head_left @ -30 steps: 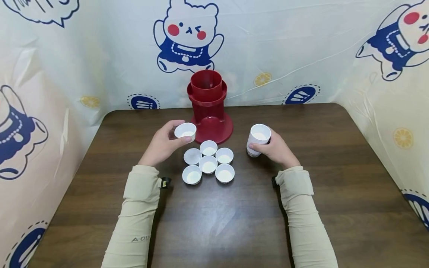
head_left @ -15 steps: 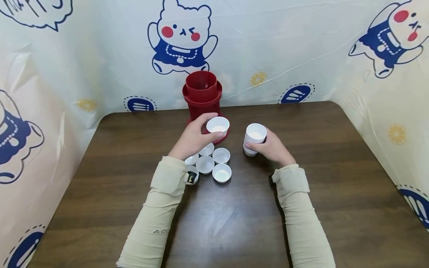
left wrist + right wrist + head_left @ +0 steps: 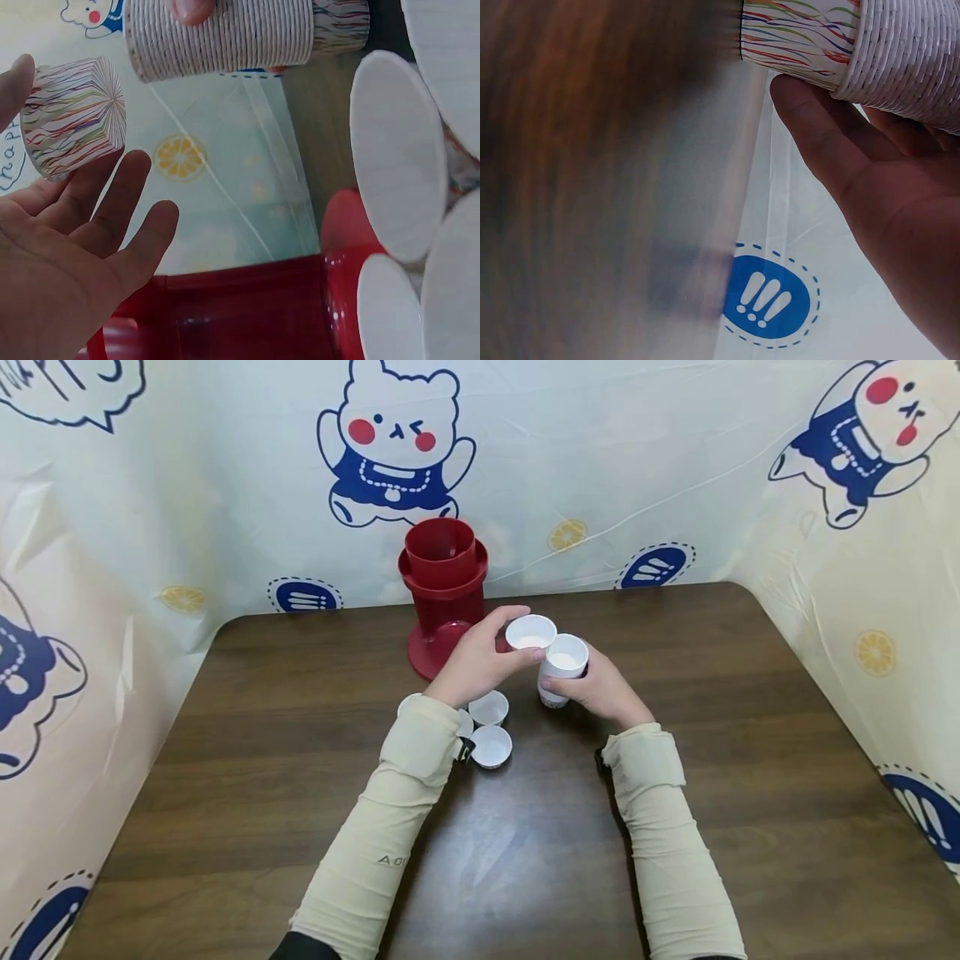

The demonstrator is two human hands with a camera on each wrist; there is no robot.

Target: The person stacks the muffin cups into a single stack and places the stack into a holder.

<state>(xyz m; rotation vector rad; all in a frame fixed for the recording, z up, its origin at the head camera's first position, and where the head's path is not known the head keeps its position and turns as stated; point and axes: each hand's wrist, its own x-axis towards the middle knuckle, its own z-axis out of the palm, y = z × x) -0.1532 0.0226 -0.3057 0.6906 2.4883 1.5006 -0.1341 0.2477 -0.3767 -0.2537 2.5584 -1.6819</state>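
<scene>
My left hand (image 3: 480, 658) pinches a small white paper cup (image 3: 529, 633) between thumb and fingers. In the left wrist view this cup (image 3: 75, 124) shows coloured wavy lines on its side and base. My right hand (image 3: 606, 692) grips an upright stack of nested paper cups (image 3: 562, 662), whose many rims show in the right wrist view. The single cup is held close beside the top of that stack; whether they touch I cannot tell. Below my left wrist several more cups (image 3: 491, 747) stand on the table, mouths up, some hidden by the sleeve.
A dark red two-tiered cylinder on a round base (image 3: 442, 585) stands at the back of the brown wooden table (image 3: 247, 760), just beyond my left hand. A pale curtain (image 3: 585, 460) printed with cartoon bears hangs behind and at both sides.
My left hand has carried its cup to the right, past the front of the red cylinder, up to the stack. The right hand keeps its grip on the stack, nearly still.
</scene>
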